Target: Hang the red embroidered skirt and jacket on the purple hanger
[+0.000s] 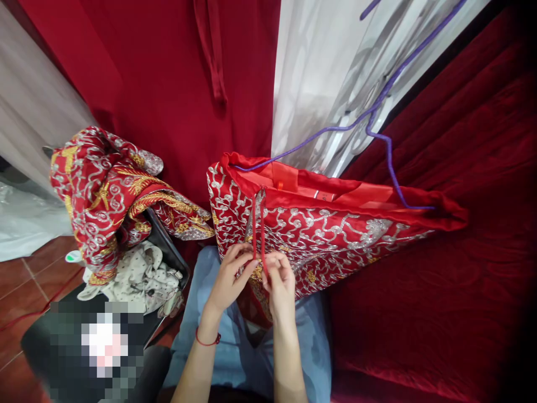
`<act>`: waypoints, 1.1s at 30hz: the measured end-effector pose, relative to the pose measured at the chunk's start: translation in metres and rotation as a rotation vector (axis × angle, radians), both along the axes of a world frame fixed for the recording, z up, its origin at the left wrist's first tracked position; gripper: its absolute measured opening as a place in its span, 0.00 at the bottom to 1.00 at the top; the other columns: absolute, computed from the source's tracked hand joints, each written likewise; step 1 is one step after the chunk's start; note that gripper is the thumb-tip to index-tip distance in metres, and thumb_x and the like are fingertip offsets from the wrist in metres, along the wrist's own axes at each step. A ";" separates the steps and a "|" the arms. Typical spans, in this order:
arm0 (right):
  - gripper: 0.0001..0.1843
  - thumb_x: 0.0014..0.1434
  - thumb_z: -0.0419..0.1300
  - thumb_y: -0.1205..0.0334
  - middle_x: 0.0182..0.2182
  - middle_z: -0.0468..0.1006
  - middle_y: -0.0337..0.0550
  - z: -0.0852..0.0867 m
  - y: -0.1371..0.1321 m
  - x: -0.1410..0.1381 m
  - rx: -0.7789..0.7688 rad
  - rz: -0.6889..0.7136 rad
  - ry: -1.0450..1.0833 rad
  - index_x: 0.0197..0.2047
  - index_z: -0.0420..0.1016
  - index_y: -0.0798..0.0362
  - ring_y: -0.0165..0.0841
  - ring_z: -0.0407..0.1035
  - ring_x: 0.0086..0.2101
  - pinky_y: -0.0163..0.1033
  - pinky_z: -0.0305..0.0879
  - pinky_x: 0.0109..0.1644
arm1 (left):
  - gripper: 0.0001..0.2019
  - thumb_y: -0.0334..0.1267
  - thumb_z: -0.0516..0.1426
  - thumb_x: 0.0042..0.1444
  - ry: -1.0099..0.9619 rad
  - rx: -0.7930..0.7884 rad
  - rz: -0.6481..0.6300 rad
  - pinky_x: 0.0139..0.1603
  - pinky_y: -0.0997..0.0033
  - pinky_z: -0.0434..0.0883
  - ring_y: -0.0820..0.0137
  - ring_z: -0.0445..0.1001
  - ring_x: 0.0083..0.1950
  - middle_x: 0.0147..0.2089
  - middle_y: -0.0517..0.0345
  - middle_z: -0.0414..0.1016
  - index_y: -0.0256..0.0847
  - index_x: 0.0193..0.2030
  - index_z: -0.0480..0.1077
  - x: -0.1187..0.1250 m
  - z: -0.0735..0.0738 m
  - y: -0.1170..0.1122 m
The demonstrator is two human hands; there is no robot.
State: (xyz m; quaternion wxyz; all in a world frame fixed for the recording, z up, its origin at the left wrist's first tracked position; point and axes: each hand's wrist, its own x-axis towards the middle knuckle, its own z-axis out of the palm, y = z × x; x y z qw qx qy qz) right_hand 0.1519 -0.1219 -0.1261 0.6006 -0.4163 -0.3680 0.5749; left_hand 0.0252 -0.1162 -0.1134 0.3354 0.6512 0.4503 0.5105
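Note:
A red skirt (331, 235) with silver and gold embroidery hangs by its red satin waistband (361, 193) in front of me. Two thin red drawstrings (254, 224) run down from the front of that waistband. My left hand (232, 274) is closed, thumb and fingers pinching one drawstring near its lower part. Beside it, a little to the right, my right hand (279, 280) pinches the other drawstring. Both hands are close together over the embroidered cloth. The lower ends of the strings are hidden by my fingers.
A purple wire hanger (335, 129) spreads inside the waistband. On the left, a black chair (168, 240) bears another embroidered red garment (109, 190) and a dotted white cloth (140, 277). Dark red drapery (440, 313) fills the right side; a red curtain (168, 67) hangs behind.

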 end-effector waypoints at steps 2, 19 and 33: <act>0.14 0.59 0.61 0.55 0.31 0.67 0.33 0.000 -0.002 -0.006 0.023 0.051 -0.016 0.45 0.63 0.48 0.21 0.55 0.21 0.27 0.53 0.21 | 0.11 0.38 0.56 0.62 0.058 0.020 0.027 0.62 0.60 0.64 0.61 0.68 0.59 0.54 0.49 0.73 0.46 0.47 0.78 -0.003 -0.003 0.002; 0.24 0.67 0.47 0.66 0.55 0.70 0.56 -0.005 -0.007 -0.017 0.151 0.242 -1.319 0.63 0.66 0.50 0.47 0.64 0.56 0.53 0.59 0.59 | 0.20 0.54 0.53 0.63 -0.466 -0.216 0.184 0.51 0.67 0.73 0.66 0.76 0.44 0.41 0.52 0.80 0.40 0.42 0.78 0.001 -0.010 -0.004; 0.17 0.68 0.45 0.66 0.42 0.81 0.54 -0.007 0.001 -0.010 0.002 0.579 -1.454 0.54 0.70 0.57 0.41 0.76 0.43 0.40 0.63 0.43 | 0.17 0.52 0.61 0.57 -0.571 -0.244 0.274 0.38 0.75 0.69 0.73 0.71 0.33 0.29 0.60 0.74 0.38 0.31 0.74 0.000 -0.017 -0.001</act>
